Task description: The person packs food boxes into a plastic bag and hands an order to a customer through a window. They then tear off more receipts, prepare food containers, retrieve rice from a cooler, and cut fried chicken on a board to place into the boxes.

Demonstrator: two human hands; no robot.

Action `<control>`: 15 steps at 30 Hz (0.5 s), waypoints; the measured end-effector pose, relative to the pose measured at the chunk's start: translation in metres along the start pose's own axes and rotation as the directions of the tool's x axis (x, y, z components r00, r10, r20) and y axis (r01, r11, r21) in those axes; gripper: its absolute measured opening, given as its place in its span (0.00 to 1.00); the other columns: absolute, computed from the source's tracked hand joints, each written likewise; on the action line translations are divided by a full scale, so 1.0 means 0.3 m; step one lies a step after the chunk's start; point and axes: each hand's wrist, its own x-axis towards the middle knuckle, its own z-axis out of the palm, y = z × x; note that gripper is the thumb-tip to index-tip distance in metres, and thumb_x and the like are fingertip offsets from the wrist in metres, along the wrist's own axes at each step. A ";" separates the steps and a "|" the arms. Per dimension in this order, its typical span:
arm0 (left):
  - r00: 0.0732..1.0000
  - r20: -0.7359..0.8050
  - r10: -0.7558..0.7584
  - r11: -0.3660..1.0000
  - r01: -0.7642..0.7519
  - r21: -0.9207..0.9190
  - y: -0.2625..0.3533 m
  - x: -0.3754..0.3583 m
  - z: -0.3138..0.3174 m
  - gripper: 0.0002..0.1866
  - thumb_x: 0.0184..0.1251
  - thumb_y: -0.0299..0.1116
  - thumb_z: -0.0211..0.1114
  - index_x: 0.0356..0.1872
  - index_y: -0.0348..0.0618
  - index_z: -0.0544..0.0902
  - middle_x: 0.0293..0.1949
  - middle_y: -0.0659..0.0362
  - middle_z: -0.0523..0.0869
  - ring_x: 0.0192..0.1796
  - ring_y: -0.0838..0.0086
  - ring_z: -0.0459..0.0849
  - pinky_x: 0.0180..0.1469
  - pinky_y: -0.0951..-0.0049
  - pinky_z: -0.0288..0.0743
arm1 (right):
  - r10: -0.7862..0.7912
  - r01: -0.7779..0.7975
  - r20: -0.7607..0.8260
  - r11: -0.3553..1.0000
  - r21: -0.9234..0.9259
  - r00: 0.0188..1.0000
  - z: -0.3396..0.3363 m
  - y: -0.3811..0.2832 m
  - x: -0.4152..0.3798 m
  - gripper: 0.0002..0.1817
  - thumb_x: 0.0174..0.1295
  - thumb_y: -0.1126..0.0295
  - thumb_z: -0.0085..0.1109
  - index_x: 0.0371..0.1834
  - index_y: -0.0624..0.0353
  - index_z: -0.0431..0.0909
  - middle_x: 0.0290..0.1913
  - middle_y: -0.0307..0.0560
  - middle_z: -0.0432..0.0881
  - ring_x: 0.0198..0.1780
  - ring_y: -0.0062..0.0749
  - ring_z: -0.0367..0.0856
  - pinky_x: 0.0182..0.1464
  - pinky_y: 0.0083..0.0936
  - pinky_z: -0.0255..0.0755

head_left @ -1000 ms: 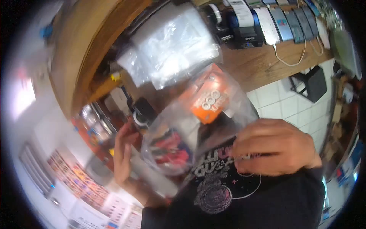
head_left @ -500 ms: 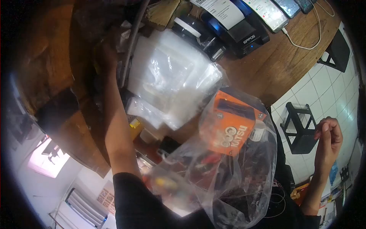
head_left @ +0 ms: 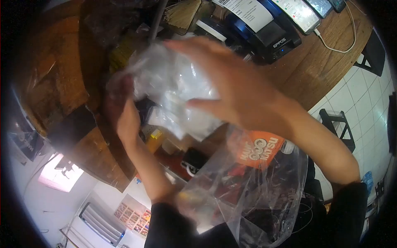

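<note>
My left hand [head_left: 128, 115], blurred, has its fingers closed around a crumpled clear plastic bag [head_left: 151, 68] at the left of the desk. My right hand [head_left: 235, 84] reaches over the stack of clear plastic bags [head_left: 200, 124], thumb and fingers spread wide. Its fingertips are near the top of the crumpled bag; blur hides whether they touch it. Nearer to me stands a large transparent carrier bag [head_left: 256, 198] with an orange printed box [head_left: 258, 149] inside. A white-lidded cup [head_left: 288, 146] shows beside that box, partly behind my right forearm.
A black receipt printer [head_left: 279, 43] with a printed paper slip [head_left: 250, 14] stands at the back. Phones [head_left: 295, 14] and a white cable [head_left: 351, 41] lie right of it. A black stool [head_left: 341, 128] stands on the tiled floor. A dark device [head_left: 194, 159] sits near the carrier bag.
My right hand has swung from the far right, over the floor, to above the bag stack. My left hand has come back toward me, bringing a crumpled clear plastic bag into view.
</note>
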 end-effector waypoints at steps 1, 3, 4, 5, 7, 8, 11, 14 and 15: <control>0.998 0.020 -0.054 0.977 0.057 -0.204 0.020 -0.033 0.008 0.22 0.68 0.33 0.69 0.60 0.35 0.78 0.47 0.52 0.86 0.50 0.70 0.83 0.56 0.71 0.75 | -0.175 0.176 -0.183 0.984 -0.010 0.968 0.109 0.041 0.027 0.28 0.58 0.68 0.64 0.62 0.66 0.70 0.57 0.61 0.77 0.58 0.56 0.77 0.62 0.42 0.70; 0.997 0.078 0.009 0.965 0.012 -0.263 -0.001 -0.027 0.003 0.26 0.65 0.33 0.71 0.62 0.36 0.76 0.48 0.52 0.86 0.52 0.69 0.82 0.57 0.71 0.74 | -0.073 0.073 -0.103 0.997 -0.010 0.992 0.167 0.041 0.058 0.25 0.58 0.68 0.63 0.58 0.66 0.73 0.52 0.61 0.79 0.55 0.56 0.78 0.61 0.42 0.71; 0.989 0.129 0.077 0.945 -0.031 -0.325 0.002 -0.018 -0.001 0.30 0.62 0.32 0.73 0.64 0.37 0.74 0.49 0.52 0.85 0.53 0.68 0.82 0.58 0.71 0.74 | 0.026 -0.026 -0.020 0.999 -0.021 0.999 0.183 0.035 0.072 0.22 0.58 0.68 0.63 0.54 0.67 0.76 0.47 0.61 0.82 0.52 0.56 0.80 0.59 0.43 0.72; 0.994 0.081 0.073 0.828 -0.015 -0.561 0.006 -0.004 0.040 0.35 0.59 0.33 0.76 0.67 0.38 0.71 0.50 0.50 0.83 0.53 0.67 0.81 0.58 0.70 0.73 | 0.072 -0.071 -0.046 0.997 0.032 0.996 0.170 0.034 0.071 0.14 0.58 0.67 0.63 0.42 0.67 0.80 0.37 0.59 0.84 0.45 0.54 0.82 0.53 0.43 0.73; 0.998 0.061 -0.008 0.847 0.040 -0.529 -0.060 0.017 0.055 0.34 0.59 0.33 0.75 0.67 0.38 0.72 0.51 0.50 0.83 0.53 0.66 0.81 0.58 0.71 0.73 | 0.146 -0.151 0.070 0.986 0.075 0.987 0.095 0.037 0.072 0.12 0.59 0.68 0.63 0.38 0.68 0.80 0.35 0.59 0.84 0.41 0.52 0.83 0.48 0.40 0.74; 0.995 0.053 -0.084 0.858 0.099 -0.505 -0.094 0.025 0.068 0.33 0.60 0.33 0.75 0.67 0.39 0.72 0.52 0.50 0.82 0.53 0.66 0.81 0.58 0.71 0.73 | 0.225 -0.245 0.178 0.964 0.099 0.958 0.066 0.044 0.064 0.11 0.59 0.69 0.63 0.34 0.68 0.80 0.34 0.59 0.84 0.37 0.49 0.84 0.44 0.38 0.75; 0.995 0.099 -0.015 0.873 0.061 -0.484 -0.080 0.024 0.101 0.29 0.65 0.31 0.71 0.66 0.40 0.73 0.50 0.54 0.83 0.48 0.73 0.83 0.50 0.77 0.75 | 0.448 -0.501 0.223 0.772 0.392 0.866 0.023 0.071 0.019 0.10 0.60 0.71 0.63 0.34 0.70 0.80 0.29 0.52 0.84 0.31 0.33 0.85 0.36 0.30 0.75; 0.985 0.150 -0.084 0.803 0.156 -0.575 -0.088 0.003 0.138 0.28 0.67 0.30 0.68 0.67 0.41 0.72 0.49 0.57 0.83 0.42 0.81 0.83 0.42 0.81 0.74 | 0.534 -0.548 0.198 0.647 0.530 0.822 -0.016 0.075 -0.008 0.09 0.63 0.72 0.64 0.40 0.70 0.81 0.30 0.44 0.84 0.30 0.25 0.84 0.35 0.26 0.76; 0.967 0.158 -0.202 0.698 0.255 -0.669 -0.140 -0.001 0.162 0.30 0.68 0.31 0.68 0.68 0.40 0.69 0.51 0.56 0.83 0.45 0.78 0.84 0.44 0.80 0.75 | 0.552 -0.555 0.182 0.645 0.525 0.814 -0.026 0.072 -0.009 0.09 0.62 0.73 0.64 0.40 0.69 0.81 0.31 0.44 0.84 0.32 0.25 0.83 0.36 0.25 0.75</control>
